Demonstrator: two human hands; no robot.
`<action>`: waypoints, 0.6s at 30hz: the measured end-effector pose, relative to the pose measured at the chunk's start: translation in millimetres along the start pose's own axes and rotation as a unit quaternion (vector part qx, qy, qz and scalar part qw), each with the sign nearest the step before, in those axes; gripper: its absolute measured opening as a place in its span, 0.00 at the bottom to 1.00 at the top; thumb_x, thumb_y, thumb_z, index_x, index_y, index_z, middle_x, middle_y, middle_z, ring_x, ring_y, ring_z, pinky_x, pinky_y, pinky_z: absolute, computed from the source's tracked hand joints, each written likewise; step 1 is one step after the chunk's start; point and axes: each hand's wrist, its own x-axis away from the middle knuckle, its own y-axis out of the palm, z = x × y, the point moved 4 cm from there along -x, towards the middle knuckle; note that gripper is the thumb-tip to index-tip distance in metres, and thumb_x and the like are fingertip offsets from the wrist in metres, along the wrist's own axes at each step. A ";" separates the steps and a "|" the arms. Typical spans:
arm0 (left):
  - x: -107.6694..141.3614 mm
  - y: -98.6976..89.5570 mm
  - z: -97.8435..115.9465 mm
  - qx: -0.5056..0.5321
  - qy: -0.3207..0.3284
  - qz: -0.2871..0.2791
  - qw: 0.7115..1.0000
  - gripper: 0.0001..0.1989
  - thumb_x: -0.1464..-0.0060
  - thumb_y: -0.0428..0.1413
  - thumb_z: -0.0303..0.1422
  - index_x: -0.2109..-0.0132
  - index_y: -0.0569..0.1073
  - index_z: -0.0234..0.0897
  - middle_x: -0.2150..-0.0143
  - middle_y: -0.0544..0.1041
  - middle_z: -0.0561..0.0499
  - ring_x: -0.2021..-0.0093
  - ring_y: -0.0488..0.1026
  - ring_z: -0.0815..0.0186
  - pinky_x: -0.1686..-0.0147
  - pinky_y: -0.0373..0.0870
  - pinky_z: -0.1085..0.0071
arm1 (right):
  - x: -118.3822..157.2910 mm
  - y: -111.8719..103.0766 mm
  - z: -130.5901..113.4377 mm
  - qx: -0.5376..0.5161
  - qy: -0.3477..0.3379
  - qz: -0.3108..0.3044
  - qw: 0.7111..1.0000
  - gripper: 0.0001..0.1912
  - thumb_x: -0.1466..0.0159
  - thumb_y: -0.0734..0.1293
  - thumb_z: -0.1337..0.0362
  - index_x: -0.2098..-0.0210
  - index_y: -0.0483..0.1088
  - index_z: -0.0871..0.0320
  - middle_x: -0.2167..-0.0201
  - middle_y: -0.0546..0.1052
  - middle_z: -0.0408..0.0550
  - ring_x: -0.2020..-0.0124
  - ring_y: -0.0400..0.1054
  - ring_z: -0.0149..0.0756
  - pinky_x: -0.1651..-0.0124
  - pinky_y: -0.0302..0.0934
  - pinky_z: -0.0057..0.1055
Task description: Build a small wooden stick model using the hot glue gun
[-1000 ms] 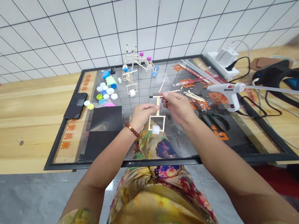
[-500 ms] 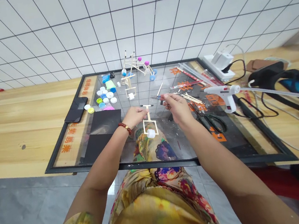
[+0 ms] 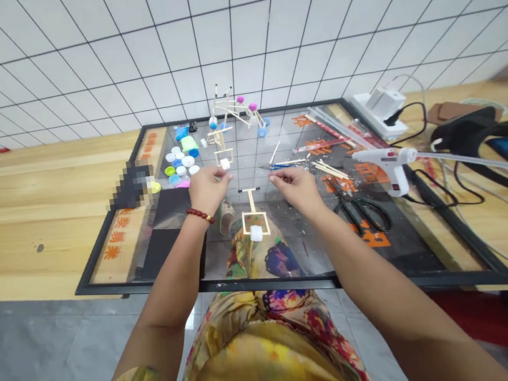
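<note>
A small wooden stick frame (image 3: 253, 211) lies on the glass board between my hands. It has a square, a stem and a dark-ended crossbar, with a white cylinder (image 3: 256, 233) at its near side. My left hand (image 3: 210, 189), wearing a beaded bracelet, is left of the crossbar, thumb and forefinger pinched together. My right hand (image 3: 297, 187) hovers to the right, its fingertips also pinched. Anything between either hand's fingers is too small to make out. Just beyond my right hand lies a blue-handled tool (image 3: 281, 165), resting on the board.
Small coloured caps (image 3: 178, 161) and black card (image 3: 165, 234) lie left. At the back stands a stick structure (image 3: 236, 111) with pink and blue balls. Loose sticks (image 3: 330, 169), black scissors (image 3: 362, 213), a white glue gun (image 3: 385, 165) and a power strip (image 3: 376, 115) are right.
My left hand has let go of the stick frame and moved left. My right hand has released the blue-handled tool, which now lies on the board.
</note>
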 end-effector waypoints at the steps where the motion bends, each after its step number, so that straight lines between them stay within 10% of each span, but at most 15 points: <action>1: 1.4 1.6 0.6 -0.050 0.001 -0.037 0.998 0.12 0.49 0.59 0.41 0.68 0.80 0.36 0.72 0.78 0.48 0.69 0.72 0.63 0.68 0.63 0.70 | 1.8 2.5 -0.2 0.062 -0.005 -0.020 0.998 0.13 0.45 0.68 0.56 0.72 0.77 0.59 0.76 0.76 0.46 0.74 0.64 0.33 0.67 0.56 0.31; 8: 19.4 24.9 13.0 -0.160 0.026 -0.221 0.962 0.22 0.45 0.53 0.48 0.72 0.80 0.35 0.75 0.76 0.44 0.70 0.73 0.60 0.71 0.59 0.69 | 14.1 12.9 -6.2 0.197 -0.008 -0.129 0.972 0.15 0.42 0.65 0.55 0.69 0.78 0.58 0.77 0.77 0.46 0.75 0.64 0.34 0.70 0.52 0.30; 18: 22.2 23.6 13.6 -0.162 0.008 -0.224 0.961 0.18 0.46 0.55 0.44 0.72 0.80 0.35 0.75 0.75 0.46 0.70 0.71 0.63 0.71 0.58 0.70 | 13.6 8.2 -9.1 0.219 0.005 -0.145 0.965 0.14 0.41 0.65 0.57 0.70 0.78 0.59 0.79 0.74 0.45 0.76 0.62 0.32 0.69 0.52 0.30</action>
